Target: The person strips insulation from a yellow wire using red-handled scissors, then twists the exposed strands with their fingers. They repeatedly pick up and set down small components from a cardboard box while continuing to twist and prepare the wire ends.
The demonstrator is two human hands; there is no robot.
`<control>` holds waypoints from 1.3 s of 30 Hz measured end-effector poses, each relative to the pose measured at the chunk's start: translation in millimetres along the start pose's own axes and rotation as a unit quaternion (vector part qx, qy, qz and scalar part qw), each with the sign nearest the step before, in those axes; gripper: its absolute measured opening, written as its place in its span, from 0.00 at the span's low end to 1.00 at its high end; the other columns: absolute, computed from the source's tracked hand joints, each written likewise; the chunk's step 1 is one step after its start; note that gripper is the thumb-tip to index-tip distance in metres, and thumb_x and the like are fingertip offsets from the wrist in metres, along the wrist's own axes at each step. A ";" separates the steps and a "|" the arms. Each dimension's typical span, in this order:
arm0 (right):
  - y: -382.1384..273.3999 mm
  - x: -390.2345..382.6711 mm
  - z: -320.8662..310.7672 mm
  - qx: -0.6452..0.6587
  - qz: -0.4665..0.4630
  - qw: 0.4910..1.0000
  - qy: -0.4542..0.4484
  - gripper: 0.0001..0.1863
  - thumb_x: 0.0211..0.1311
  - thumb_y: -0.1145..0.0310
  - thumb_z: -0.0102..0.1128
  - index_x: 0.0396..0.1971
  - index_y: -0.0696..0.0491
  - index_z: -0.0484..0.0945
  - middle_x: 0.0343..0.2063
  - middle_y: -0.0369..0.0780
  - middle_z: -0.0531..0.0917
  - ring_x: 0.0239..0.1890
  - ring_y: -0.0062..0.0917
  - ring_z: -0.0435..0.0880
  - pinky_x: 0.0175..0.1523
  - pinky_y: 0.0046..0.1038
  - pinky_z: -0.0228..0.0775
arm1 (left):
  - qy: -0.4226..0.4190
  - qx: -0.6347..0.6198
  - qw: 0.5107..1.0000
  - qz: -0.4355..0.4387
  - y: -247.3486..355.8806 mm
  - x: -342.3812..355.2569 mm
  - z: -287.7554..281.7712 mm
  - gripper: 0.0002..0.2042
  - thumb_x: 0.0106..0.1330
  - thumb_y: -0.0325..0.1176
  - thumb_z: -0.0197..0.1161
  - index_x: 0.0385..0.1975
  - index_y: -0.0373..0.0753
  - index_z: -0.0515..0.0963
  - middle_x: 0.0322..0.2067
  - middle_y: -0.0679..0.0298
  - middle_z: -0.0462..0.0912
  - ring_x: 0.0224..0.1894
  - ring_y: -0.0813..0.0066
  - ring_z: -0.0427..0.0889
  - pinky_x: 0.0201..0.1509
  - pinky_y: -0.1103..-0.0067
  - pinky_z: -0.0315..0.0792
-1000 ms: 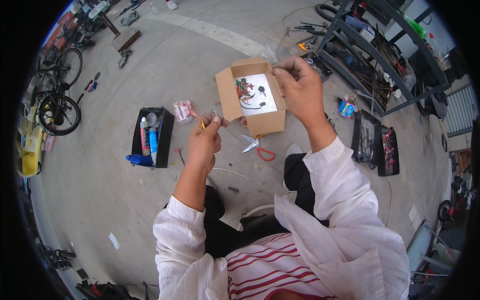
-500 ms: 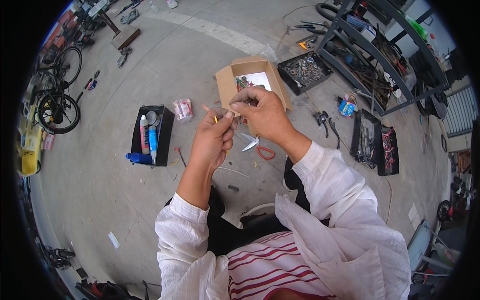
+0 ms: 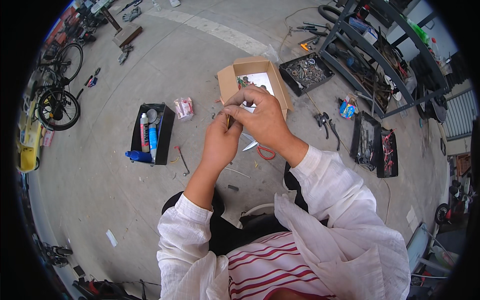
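Observation:
In front of me, my left hand (image 3: pixel 220 141) is closed in a pinch on a thin yellow wire (image 3: pixel 228 121), of which only a short bit shows, with an orange-red tip by the fingers. My right hand (image 3: pixel 265 118) meets it from the right, thumb and forefinger pinched together at the left fingertips; what lies between them is hidden. Just beyond my hands stands an open cardboard box (image 3: pixel 228 83) with small red and green parts inside. Scissors (image 3: pixel 265 152) with red-orange handles lie open on the floor below my right wrist.
Left of my hands stands a black bin (image 3: pixel 169 131) with tubes and bottles, beside a pink-and-white packet (image 3: pixel 184 109). Black trays (image 3: pixel 327 79) of small hardware, pliers (image 3: pixel 326 125) and a metal rack (image 3: pixel 350 75) are on the right. A red-ended cable (image 3: pixel 183 161) lies nearer.
My two hands have come closer, fingertips now meeting. The left hand has turned and shifted slightly right, covering most of the wire that showed before.

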State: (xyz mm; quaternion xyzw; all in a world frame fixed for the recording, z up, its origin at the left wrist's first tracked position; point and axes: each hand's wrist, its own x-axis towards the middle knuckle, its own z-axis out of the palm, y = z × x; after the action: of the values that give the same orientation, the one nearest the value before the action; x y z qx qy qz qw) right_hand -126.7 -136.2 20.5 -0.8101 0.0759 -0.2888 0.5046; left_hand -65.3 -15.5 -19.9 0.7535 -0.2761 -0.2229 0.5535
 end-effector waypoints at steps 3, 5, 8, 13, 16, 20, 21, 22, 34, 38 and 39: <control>4.7 -1.0 1.0 -0.027 -0.020 0.999 0.008 0.06 0.49 0.71 0.64 0.26 0.55 0.78 0.27 0.40 0.79 0.37 0.34 0.74 0.47 0.33 0.63 | -0.005 -0.098 0.995 -0.008 7.5 -0.3 3.2 0.11 0.68 0.29 0.50 0.46 0.34 0.72 0.27 0.75 0.71 0.27 0.88 0.65 0.28 0.86 0.61; 6.3 -0.8 0.3 -0.082 -0.067 0.994 0.031 0.05 0.49 0.73 0.63 0.26 0.55 0.77 0.27 0.40 0.78 0.36 0.35 0.73 0.46 0.34 0.62 | -0.029 -0.103 0.994 -0.024 10.9 0.0 1.2 0.12 0.68 0.29 0.49 0.47 0.34 0.72 0.28 0.75 0.72 0.29 0.87 0.66 0.31 0.86 0.62; 7.0 2.3 0.3 -0.182 -0.167 0.966 0.070 0.04 0.48 0.75 0.60 0.26 0.53 0.76 0.27 0.39 0.76 0.35 0.35 0.71 0.45 0.35 0.61 | -0.024 -0.147 0.989 0.017 17.4 -0.6 7.6 0.11 0.68 0.30 0.49 0.47 0.34 0.72 0.29 0.75 0.72 0.30 0.87 0.66 0.34 0.86 0.62; 14.9 7.7 -0.2 -0.218 -0.229 0.943 0.105 0.05 0.45 0.76 0.59 0.24 0.52 0.75 0.27 0.38 0.75 0.35 0.34 0.71 0.43 0.35 0.61 | -0.034 -0.091 0.995 0.009 19.3 -0.9 3.3 0.08 0.68 0.31 0.50 0.40 0.34 0.71 0.28 0.74 0.69 0.30 0.87 0.63 0.35 0.86 0.60; 21.8 12.2 -2.4 -0.218 -0.235 0.939 0.120 0.05 0.45 0.77 0.60 0.24 0.53 0.75 0.26 0.38 0.76 0.35 0.35 0.71 0.42 0.34 0.62 | -0.050 -0.057 0.997 -0.018 24.1 -7.1 1.4 0.07 0.68 0.32 0.51 0.37 0.35 0.70 0.26 0.74 0.67 0.30 0.86 0.62 0.34 0.85 0.59; 29.5 36.7 -33.7 -0.256 -0.175 0.919 0.243 0.04 0.48 0.75 0.62 0.24 0.53 0.76 0.23 0.39 0.77 0.32 0.34 0.72 0.41 0.33 0.63 | -0.053 -0.089 0.995 -0.005 2.7 -17.9 5.4 0.06 0.68 0.33 0.53 0.36 0.38 0.70 0.23 0.75 0.64 0.26 0.87 0.59 0.29 0.85 0.57; 29.2 41.1 -41.4 -0.228 -0.140 0.923 0.276 0.04 0.49 0.74 0.63 0.24 0.54 0.77 0.23 0.39 0.78 0.31 0.34 0.73 0.41 0.33 0.63 | -0.044 -0.100 0.994 0.007 -4.9 -19.4 3.9 0.06 0.68 0.34 0.53 0.37 0.38 0.70 0.23 0.75 0.63 0.24 0.88 0.58 0.27 0.86 0.56; 30.4 42.4 -52.2 -0.225 -0.126 0.919 0.298 0.04 0.49 0.74 0.64 0.23 0.54 0.77 0.22 0.39 0.78 0.30 0.34 0.73 0.40 0.33 0.63 | -0.025 -0.165 0.985 -0.034 1.6 -17.3 0.4 0.06 0.68 0.34 0.53 0.37 0.39 0.69 0.22 0.75 0.64 0.22 0.89 0.58 0.25 0.86 0.55; 9.5 4.5 6.9 -0.161 -0.144 0.974 0.065 0.04 0.48 0.68 0.67 0.24 0.47 0.81 0.27 0.34 0.73 0.36 0.30 0.70 0.46 0.33 0.58 | 0.011 -0.414 0.901 -0.133 26.3 -1.9 -24.0 0.07 0.70 0.34 0.51 0.39 0.37 0.70 0.24 0.72 0.69 0.16 0.88 0.59 0.17 0.84 0.59; 8.3 2.6 12.2 -0.132 -0.120 0.981 0.072 0.04 0.48 0.67 0.67 0.24 0.48 0.81 0.28 0.35 0.74 0.37 0.30 0.70 0.47 0.32 0.58 | -0.013 -0.438 0.889 -0.133 25.2 -2.7 -23.3 0.07 0.70 0.33 0.51 0.42 0.38 0.68 0.26 0.71 0.69 0.16 0.87 0.61 0.16 0.84 0.60; 7.7 2.5 13.1 -0.120 -0.115 0.983 0.072 0.04 0.48 0.67 0.67 0.24 0.48 0.82 0.28 0.35 0.74 0.37 0.30 0.70 0.48 0.32 0.58 | -0.018 -0.441 0.888 -0.130 23.2 -2.3 -24.9 0.07 0.70 0.33 0.51 0.42 0.38 0.68 0.26 0.70 0.69 0.16 0.87 0.61 0.16 0.85 0.60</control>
State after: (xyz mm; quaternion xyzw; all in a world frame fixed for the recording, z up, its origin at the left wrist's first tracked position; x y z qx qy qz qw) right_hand -116.3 -130.8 10.6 -0.8450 0.0521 -0.3914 0.3605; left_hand -55.0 -1.7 9.5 0.4565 -0.0590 -0.4054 0.7898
